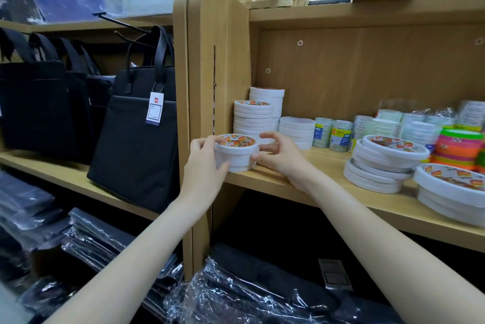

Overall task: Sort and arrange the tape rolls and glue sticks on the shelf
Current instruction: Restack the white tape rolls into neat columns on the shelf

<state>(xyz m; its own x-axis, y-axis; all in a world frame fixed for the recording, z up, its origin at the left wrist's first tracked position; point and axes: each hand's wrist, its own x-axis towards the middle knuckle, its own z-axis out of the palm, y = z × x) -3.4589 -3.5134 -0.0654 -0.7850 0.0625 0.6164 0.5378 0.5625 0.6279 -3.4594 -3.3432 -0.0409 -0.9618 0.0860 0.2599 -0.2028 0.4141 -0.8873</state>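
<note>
Head view: both hands on a short stack of white tape rolls (236, 151) at the front left corner of the shelf (328, 192), just beside the upright side panel (210, 66). Left hand (207, 163) curls round the stack's left side, thumb low at the front, fingers wrapped to the back. Right hand (278, 155) grips the right side w/ thumb & lower fingers; its upper fingers arch over, apart, not touching the top. Stack sits at the board's front edge; can't tell if it's fully down or lifted a hair.

Behind it: taller white stacks (253, 119) at the back left, a lower one (296, 129) next to them. Clear tape rolls (332, 134) mid-shelf. Leaning, slipped pile of flat white rolls (383, 163) to the right, neon rolls (459, 148) beyond. No glue sticks that I can make out.

Handling, my guess: rolls are light, stiff cardboard-core rings, not fragile, but loose on each other w/ smooth sides, so layers can shear & slide like the pile on the right. Best hold: squeeze opposite sides low, spanning all layers, keep it level; or pin top & bottom. Don't lift by the top roll alone
</note>
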